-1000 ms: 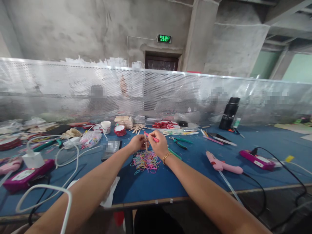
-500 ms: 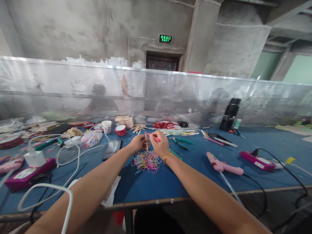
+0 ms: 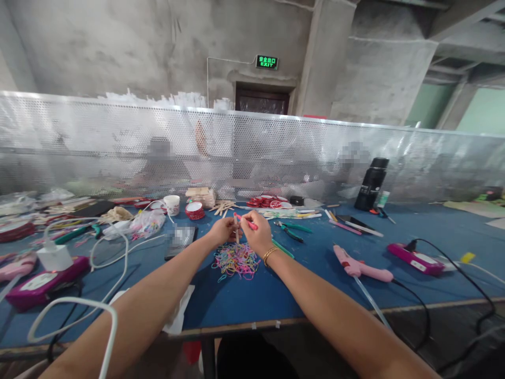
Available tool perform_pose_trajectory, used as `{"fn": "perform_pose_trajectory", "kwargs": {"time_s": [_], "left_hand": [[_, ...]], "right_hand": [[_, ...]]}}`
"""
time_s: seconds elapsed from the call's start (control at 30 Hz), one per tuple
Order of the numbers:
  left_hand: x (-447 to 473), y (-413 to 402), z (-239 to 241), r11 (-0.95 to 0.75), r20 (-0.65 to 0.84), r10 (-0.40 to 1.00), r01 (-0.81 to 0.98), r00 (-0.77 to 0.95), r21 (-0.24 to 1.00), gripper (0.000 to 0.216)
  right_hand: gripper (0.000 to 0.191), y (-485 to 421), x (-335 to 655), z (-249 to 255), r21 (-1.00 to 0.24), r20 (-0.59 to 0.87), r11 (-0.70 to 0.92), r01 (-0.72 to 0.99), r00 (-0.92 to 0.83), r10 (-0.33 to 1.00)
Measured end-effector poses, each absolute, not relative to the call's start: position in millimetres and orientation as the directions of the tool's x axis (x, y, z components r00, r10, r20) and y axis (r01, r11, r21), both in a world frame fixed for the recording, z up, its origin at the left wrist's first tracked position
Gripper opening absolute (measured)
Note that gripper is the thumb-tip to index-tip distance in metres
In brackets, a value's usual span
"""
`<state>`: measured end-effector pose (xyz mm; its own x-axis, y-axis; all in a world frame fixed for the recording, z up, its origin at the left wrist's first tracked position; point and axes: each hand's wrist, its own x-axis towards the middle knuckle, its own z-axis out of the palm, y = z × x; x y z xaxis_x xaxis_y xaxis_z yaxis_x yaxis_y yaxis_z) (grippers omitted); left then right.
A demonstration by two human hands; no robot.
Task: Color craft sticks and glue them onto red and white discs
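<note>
My left hand [image 3: 223, 231] is closed on a flat wooden craft stick [image 3: 237, 235], which stands roughly upright between its fingers. A pink-red pen [image 3: 251, 225] is gripped in my right hand [image 3: 256, 230], its tip at the upper part of the stick. Any mark on the wood is too small to make out. Just below both hands lies a loose pile of colourful plastic clips [image 3: 236, 261] on the blue table [image 3: 244, 302]. A dark phone [image 3: 181, 242] rests left of the pile, and green-handled pliers [image 3: 292, 230] lie to the right.
A pink glue gun [image 3: 361, 266] and a purple power strip [image 3: 415, 259] with cords lie at right. White cable [image 3: 128, 247] loops across the left side. Behind the hands are a paper cup [image 3: 172, 205], red tape rolls [image 3: 194, 211], loose sticks [image 3: 224, 207] and a black bottle [image 3: 371, 184].
Almost nothing differs. The hands, stick and pen keep their places, with the pen only very slightly shifted, and the whole view has moved a few pixels.
</note>
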<state>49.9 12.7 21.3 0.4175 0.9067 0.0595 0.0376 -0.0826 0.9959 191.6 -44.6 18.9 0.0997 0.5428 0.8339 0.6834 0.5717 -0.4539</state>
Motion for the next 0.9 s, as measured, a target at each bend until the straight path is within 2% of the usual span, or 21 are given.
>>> {"fn": "perform_pose_trajectory", "kwargs": {"time_s": [0.37,0.9], "left_hand": [[50.9,7.2,26.4,-0.077,0.052,0.909,0.045,0.413,0.996,0.016],[51.4,12.7,22.0,-0.097,0.056,0.906,0.076,0.419,0.992,0.017]], "right_hand": [[0.013,-44.5,191.4,19.0,-0.45,0.826,0.593,0.667,0.059,0.561],[0.013,-43.9,193.7,20.9,-0.441,0.853,0.624,0.646,0.084,0.515]]}}
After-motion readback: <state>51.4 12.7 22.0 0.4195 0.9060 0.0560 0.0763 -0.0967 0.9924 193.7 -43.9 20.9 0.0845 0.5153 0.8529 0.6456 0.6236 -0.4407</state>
